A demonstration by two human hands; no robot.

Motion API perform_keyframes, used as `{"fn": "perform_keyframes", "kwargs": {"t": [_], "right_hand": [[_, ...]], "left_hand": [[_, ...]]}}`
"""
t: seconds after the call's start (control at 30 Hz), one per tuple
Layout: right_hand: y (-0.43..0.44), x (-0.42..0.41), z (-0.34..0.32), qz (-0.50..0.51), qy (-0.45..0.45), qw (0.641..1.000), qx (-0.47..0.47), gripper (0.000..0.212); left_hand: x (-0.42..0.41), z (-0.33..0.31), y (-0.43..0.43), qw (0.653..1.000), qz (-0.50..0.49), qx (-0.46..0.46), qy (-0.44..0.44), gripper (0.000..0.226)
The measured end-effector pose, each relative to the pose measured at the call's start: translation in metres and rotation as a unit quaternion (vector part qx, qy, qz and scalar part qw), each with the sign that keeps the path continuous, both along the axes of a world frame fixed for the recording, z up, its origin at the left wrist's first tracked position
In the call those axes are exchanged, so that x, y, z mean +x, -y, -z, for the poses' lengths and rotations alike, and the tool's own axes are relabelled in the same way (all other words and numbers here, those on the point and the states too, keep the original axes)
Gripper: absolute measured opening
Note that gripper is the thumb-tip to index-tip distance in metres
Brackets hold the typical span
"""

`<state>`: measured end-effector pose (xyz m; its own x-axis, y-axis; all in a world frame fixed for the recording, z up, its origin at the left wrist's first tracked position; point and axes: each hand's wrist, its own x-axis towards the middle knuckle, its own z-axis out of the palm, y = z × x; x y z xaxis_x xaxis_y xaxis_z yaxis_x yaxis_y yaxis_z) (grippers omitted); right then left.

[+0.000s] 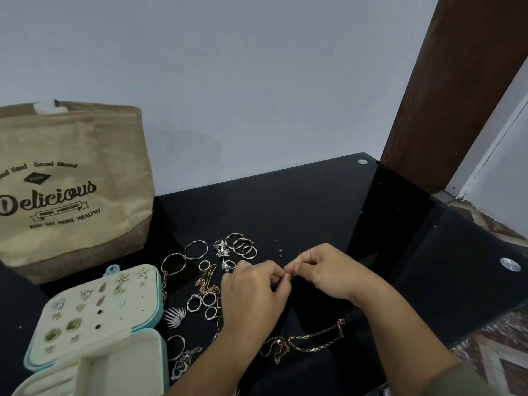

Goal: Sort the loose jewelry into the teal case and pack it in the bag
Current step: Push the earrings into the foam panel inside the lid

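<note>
Head view: two hands meet over the black table (314,201). The left hand (254,284) and right hand (323,270) pinch one tiny earring (286,275) between fingertips. One open teal case (94,318) sits at eight o'clock, one bag (71,190) at ten, loose jewelry (205,281) between.

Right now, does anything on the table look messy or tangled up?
Yes. Rings, hoops and chains lie scattered on the black table beside the open teal case, not yet sorted. The gold chain near the right hand lies kinked and looped. Nothing looks broken.
</note>
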<state>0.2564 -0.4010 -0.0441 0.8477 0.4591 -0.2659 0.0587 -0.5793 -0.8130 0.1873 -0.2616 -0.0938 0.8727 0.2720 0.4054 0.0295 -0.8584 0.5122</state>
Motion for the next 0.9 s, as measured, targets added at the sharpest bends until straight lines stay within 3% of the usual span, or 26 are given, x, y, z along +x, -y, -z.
{"fn": "perform_keyframes", "kwargs": {"t": [0.13, 0.23, 0.47, 0.67, 0.77, 0.9], "right_hand": [[-0.018, 0.015, 0.011, 0.045, 0.198, 0.972, -0.121, 0.014], [-0.029, 0.026, 0.017, 0.012, 0.265, 0.947, -0.18, 0.016], [-0.03, 0.027, 0.014, -0.033, 0.241, 0.956, -0.165, 0.01], [-0.037, 0.02, 0.021, -0.048, 0.249, 0.951, -0.174, 0.017], [-0.039, 0.019, 0.022, -0.032, 0.265, 0.948, -0.176, 0.016], [-0.04, 0.007, 0.016, -0.104, 0.207, 0.966, -0.116, 0.005]], "left_hand": [[0.002, -0.007, -0.006, 0.998, -0.043, 0.026, -0.023, 0.017], [0.001, -0.017, -0.011, 0.997, -0.056, 0.015, -0.055, 0.015], [0.009, -0.029, -0.046, 0.99, -0.019, -0.093, -0.105, 0.009], [0.013, -0.034, -0.049, 0.969, 0.009, -0.237, -0.077, 0.013], [0.011, -0.034, -0.051, 0.963, -0.001, -0.262, -0.064, 0.015], [0.009, -0.036, -0.055, 0.961, -0.004, -0.266, -0.072, 0.014]]}}
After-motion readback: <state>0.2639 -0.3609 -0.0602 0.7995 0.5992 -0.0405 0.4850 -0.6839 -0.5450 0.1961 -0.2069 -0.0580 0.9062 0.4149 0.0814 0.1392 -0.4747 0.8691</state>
